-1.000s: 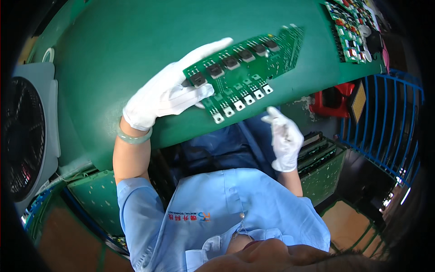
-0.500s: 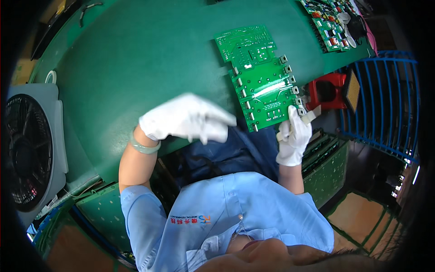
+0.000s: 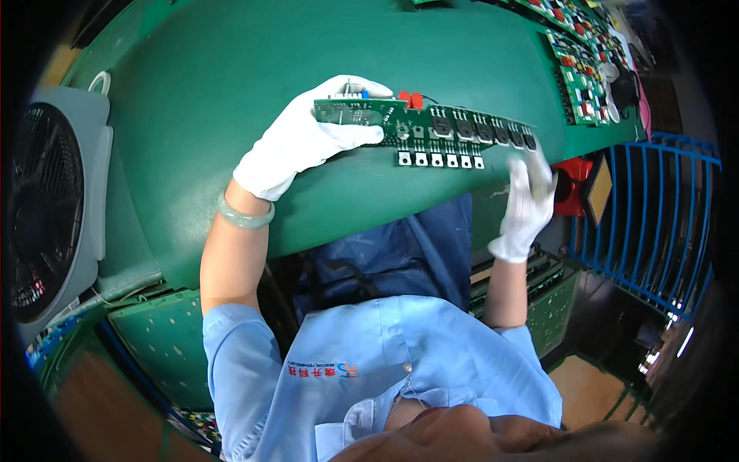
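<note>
Transferred since the preceding frame: the green rectangular circuit board (image 3: 423,120) has passed from the right hand to the left, and its long axis now runs crosswise. Clock positions refer to the centre of the view. Board position: one o'clock, tilted and foreshortened, over the front part of the smooth green bench top (image 3: 208,100). Left hand (image 3: 300,145), white fabric glove, eleven o'clock: closed on the board's left end, thumb across the near face. Right hand (image 3: 527,202), white glove, near three o'clock: fingers blurred beside the board's right end; contact and grip cannot be told.

Bench front edge: curves past below the board. Bench surface spans between the board and the grey-framed fan with black grille (image 3: 42,215) at nine o'clock.

Board features: black blocky components in a row; metallic tabs with round holes projecting along the lower edge.

Surroundings: populated circuit boards (image 3: 581,81), two o'clock; red plastic stool (image 3: 568,189) and blue metal railing (image 3: 643,196), three o'clock, beyond the right hand.
</note>
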Tool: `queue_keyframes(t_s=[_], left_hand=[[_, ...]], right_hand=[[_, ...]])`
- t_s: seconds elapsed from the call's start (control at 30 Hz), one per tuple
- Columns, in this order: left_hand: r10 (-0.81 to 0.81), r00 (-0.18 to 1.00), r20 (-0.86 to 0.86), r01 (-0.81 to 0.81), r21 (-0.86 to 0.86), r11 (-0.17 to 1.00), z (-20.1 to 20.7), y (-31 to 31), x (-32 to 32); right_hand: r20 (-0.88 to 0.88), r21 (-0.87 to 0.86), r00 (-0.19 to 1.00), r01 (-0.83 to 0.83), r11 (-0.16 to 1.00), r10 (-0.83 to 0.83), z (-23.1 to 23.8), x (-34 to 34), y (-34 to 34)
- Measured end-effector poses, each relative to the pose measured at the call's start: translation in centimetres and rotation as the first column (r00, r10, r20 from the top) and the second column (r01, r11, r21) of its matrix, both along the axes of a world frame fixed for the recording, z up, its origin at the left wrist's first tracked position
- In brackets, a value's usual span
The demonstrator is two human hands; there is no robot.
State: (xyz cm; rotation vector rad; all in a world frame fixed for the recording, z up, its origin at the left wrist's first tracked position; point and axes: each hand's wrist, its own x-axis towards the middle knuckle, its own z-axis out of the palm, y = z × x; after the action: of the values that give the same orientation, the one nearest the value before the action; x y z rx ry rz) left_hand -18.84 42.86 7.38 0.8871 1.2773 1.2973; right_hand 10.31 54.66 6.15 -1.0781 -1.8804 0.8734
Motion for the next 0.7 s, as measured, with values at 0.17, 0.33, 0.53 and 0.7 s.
queue_keyframes(t_s=[0.17, 0.33, 0.53, 0.7], left_hand=[[-0.070, 0.989, -0.130, 0.077, 0.046, 0.996, -0.1, -0.5, -0.2], [-0.109, 0.921, -0.375, 0.142, 0.061, 0.988, -0.2, -0.3, -0.9], [-0.072, 0.921, -0.383, 0.091, 0.030, 0.995, 0.2, 0.1, -0.5], [-0.065, 0.926, -0.371, 0.114, 0.114, 0.987, -0.4, -0.1, -0.7]], right_hand=[[0.398, 0.203, 0.726, -0.666, 0.718, 0.561, 0.3, -2.8, -4.1], [0.707, 0.186, 0.549, -0.753, 0.632, 0.446, 0.7, -5.6, -5.4], [0.724, 0.189, 0.534, -0.762, 0.619, 0.437, -0.4, -5.7, -5.5], [0.655, 0.106, 0.501, -0.802, 0.588, 0.565, 1.3, -4.5, -3.9]])
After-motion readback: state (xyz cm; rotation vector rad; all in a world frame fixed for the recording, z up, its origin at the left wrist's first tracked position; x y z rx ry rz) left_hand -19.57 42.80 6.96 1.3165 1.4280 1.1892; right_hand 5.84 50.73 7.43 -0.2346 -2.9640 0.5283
